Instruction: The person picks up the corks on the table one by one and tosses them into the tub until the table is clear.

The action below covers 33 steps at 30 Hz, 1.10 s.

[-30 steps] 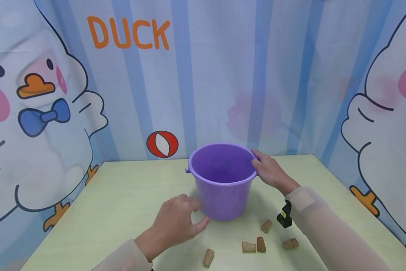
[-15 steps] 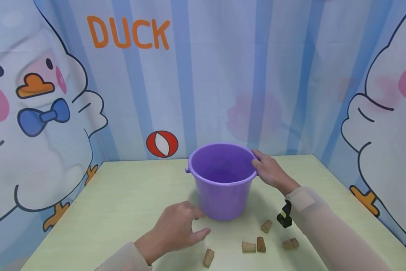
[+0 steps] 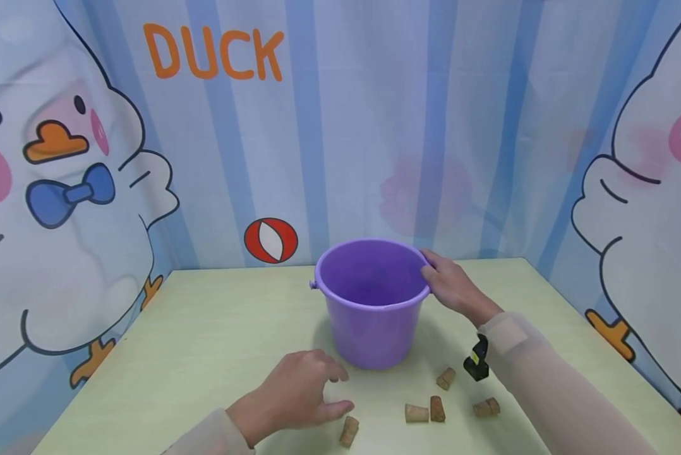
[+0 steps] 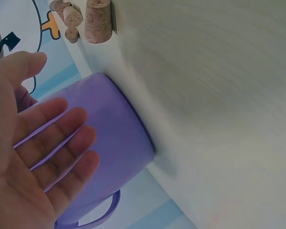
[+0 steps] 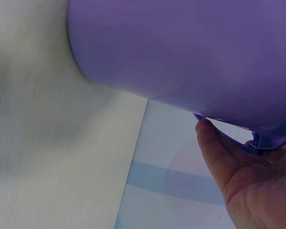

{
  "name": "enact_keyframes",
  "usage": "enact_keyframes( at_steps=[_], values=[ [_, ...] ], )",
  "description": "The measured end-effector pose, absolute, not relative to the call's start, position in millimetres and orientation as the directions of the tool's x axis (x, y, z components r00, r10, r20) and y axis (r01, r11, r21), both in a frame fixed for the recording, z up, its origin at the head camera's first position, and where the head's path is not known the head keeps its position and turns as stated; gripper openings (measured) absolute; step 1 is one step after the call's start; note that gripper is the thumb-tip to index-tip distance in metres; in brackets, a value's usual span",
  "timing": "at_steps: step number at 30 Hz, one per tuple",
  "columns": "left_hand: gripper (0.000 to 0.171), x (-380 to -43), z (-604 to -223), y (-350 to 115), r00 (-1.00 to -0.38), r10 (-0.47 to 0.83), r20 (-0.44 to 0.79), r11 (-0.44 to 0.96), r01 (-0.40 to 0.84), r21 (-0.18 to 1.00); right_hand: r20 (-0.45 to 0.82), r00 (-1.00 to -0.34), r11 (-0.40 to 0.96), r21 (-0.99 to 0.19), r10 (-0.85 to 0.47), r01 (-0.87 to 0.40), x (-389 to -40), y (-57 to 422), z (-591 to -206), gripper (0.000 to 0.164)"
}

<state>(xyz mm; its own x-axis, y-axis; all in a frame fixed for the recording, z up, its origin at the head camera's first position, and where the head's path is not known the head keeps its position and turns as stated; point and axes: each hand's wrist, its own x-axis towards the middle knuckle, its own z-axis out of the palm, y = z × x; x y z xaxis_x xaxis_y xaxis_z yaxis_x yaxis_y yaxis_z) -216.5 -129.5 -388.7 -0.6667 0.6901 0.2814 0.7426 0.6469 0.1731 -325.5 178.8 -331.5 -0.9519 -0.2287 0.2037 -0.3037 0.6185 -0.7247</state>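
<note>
A purple bucket (image 3: 374, 335) stands upright on the table, its visible inside bare. My right hand (image 3: 454, 284) grips its right rim, thumb over the edge; in the right wrist view, the fingers (image 5: 212, 148) lie at the bucket's handle (image 5: 229, 138). In front of the bucket, my left hand (image 3: 295, 388) hovers palm inward with loosely bent fingers, holding nothing. Just below its thumb lies a wine cork (image 3: 349, 431). In the left wrist view that hand (image 4: 33, 143) is spread before the bucket's side, apart from the larger cork (image 4: 98, 21).
Several more corks lie to the right: a pale cork (image 3: 417, 413) beside a darker cork (image 3: 438, 409), another cork (image 3: 446, 378) behind, and a cork (image 3: 486, 407) near the right sleeve. A black wrist device (image 3: 477, 359) hangs there. A duck-print curtain (image 3: 363, 126) borders the table (image 3: 221, 316).
My left hand has drawn back from the bucket's lower side toward the nearest cork, fingers dipping lower. My right hand and the bucket have stayed in place.
</note>
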Motion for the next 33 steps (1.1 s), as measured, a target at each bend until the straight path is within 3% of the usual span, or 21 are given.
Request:
enact_keyframes(
  at_steps=[10, 18, 24, 33],
  values=[
    [0.034, -217, -392, -131, -0.624, 0.744, 0.241, 0.603, 0.781, 0.16, 0.201, -0.953, 0.619, -0.725, -0.227, -0.3, -326, 179, -331, 0.056],
    [0.032, -216, -395, -130, -0.551, 0.804, 0.222, 0.533, 0.834, 0.142, 0.205, -0.952, 0.616, -0.727, -0.227, -0.303, -325, 178, -331, 0.056],
    [0.023, -215, -398, -127, -0.488, 0.832, 0.264, 0.484, 0.871, 0.085, 0.197, -0.955, 0.615, -0.732, -0.222, -0.294, -324, 178, -331, 0.056],
    [0.009, -214, -403, -123, -0.447, 0.861, 0.244, 0.458, 0.889, 0.013, 0.194, -0.955, 0.616, -0.731, -0.226, -0.294, -323, 178, -331, 0.057]
  ],
)
